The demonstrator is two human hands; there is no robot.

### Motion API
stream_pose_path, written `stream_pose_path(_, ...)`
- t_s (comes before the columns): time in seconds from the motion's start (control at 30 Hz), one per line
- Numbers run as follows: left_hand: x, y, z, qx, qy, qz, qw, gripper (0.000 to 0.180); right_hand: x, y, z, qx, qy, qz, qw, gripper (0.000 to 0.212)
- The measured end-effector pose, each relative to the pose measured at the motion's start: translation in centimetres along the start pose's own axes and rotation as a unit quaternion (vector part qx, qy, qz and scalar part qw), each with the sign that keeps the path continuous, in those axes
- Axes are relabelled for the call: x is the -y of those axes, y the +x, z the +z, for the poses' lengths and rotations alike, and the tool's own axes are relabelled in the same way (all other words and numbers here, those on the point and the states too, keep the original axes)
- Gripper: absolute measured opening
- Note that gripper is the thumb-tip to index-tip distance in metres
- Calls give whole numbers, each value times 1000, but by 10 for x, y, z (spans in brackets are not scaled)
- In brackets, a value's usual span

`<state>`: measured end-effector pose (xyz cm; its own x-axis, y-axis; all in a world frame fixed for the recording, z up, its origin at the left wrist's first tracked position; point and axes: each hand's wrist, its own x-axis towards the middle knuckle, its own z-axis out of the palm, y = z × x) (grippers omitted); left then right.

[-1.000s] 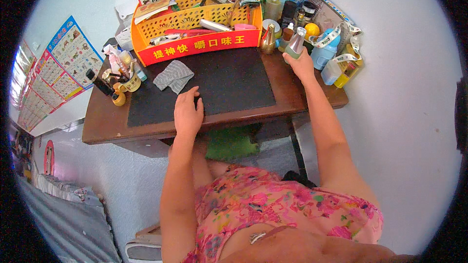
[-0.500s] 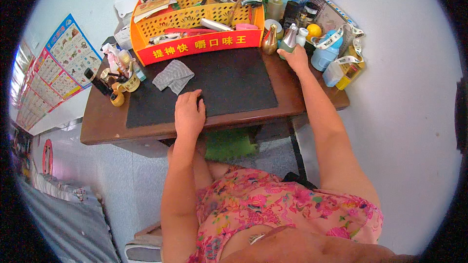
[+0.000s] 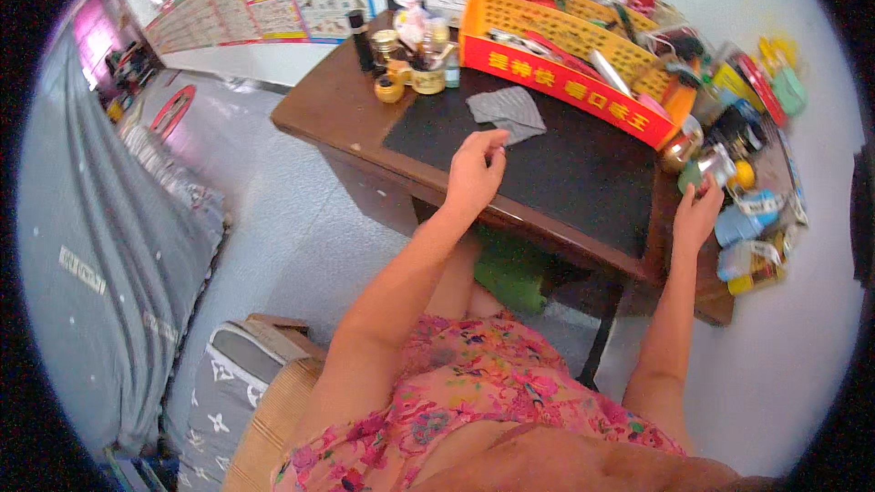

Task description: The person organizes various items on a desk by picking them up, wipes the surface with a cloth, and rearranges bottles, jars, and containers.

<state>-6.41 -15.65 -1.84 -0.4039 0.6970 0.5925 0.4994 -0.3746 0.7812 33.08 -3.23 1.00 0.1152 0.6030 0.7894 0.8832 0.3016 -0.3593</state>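
My left hand hovers by the desk's front edge, fingers loosely bent, thumb apart, holding nothing. Just beyond its fingertips lies a crumpled grey cloth on the black desk mat. On the right side of the desk, my right hand is at the base of a green bottle with a silver top. Thumb and fingers look apart there, slightly blurred; whether they touch the bottle I cannot make out. A gold bottle stands to the left of the green one.
A yellow basket with a red front holds many small items at the back. Small jars and bottles crowd the desk's left. Blue bottle and yellow box stand at the right edge. A grey curtain hangs left.
The view has turned left, tilting the desk. My right hand has drawn back slightly from the green bottle, its grip looser. My left hand has come nearer the grey cloth.
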Motion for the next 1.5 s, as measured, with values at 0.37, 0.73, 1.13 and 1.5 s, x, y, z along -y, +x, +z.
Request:
stream_pose_path(0.37,139,134,-156,-280,161,-92,942,41,168,-54,26,262,221,-323,882,39)
stream_pose_path(0.73,213,232,-212,-178,164,-204,949,62,175,-51,34,329,218,-318,862,26)
stream_pose_path(1.13,7,81,-153,-204,55,-8,977,38,172,-59,26,323,252,-304,860,21)
stream_pose_path(1.5,-87,-31,58,165,4,118,979,45,151,-83,-13,186,232,-119,947,55)
